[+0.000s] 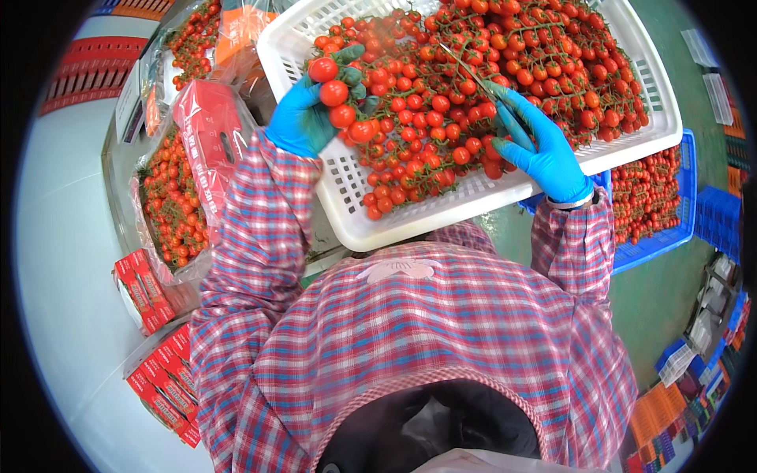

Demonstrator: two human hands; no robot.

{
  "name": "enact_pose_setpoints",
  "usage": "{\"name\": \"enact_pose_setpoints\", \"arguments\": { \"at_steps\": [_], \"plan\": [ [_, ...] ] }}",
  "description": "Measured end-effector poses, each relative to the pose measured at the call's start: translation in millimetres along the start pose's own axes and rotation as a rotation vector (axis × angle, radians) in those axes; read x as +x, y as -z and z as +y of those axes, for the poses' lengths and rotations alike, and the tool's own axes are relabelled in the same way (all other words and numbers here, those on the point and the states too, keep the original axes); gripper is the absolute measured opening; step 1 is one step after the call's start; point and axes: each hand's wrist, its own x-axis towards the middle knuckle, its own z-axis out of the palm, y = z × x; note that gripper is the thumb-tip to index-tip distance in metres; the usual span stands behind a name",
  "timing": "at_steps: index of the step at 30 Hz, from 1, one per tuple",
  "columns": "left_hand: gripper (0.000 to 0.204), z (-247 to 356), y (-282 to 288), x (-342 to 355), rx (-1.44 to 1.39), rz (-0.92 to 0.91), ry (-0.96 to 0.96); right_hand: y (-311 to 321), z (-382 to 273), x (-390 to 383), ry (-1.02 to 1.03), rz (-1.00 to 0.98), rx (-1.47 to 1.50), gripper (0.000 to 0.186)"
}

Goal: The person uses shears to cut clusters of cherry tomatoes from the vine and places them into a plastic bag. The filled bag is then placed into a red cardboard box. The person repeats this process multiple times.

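A white slatted plastic crate point(378, 236) full of cherry tomatoes on green stems point(552, 67) lies tilted in front of me. My left hand point(301, 118), in a blue glove, is closed on a bunch of cherry tomatoes point(333, 93) at the crate's left side; its fingertips show dark smudges. Over the middle right of the crate, my right hand point(544, 150), also gloved in blue, grips a pair of scissors point(471, 72). The narrow blades point up and left above the tomatoes, apart from the bunch in my left hand. The scissors' handles are mostly hidden by the fingers.
Left of the crate, a plastic-lined box of loose cherry tomatoes point(169, 209) stands beside a red carton point(209, 134). Smaller red boxes point(165, 378) sit lower on the pale surface. At right, a blue crate point(686, 189) holds more tomatoes; stacked crates point(662, 410) stand beyond.
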Motion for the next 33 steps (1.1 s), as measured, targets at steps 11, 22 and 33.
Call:
{"name": "enact_pose_setpoints", "arguments": {
  "at_steps": [11,22,33],
  "plan": [
    [0.094,-11.8,-39.9,-9.1,-0.645,-0.295,-0.014,-1.3,-1.2,0.4,0.027,-0.017,-0.042,0.064],
    [0.102,-15.5,-43.5,-8.7,-0.618,-0.242,-0.011,-0.6,2.1,0.6,0.078,-0.016,-0.016,0.064],
    [0.083,-15.1,-37.4,-2.9,-0.281,-0.1,0.011,-16.7,-24.9,8.8,0.297,-0.092,-0.633,0.049]
  ]
}}
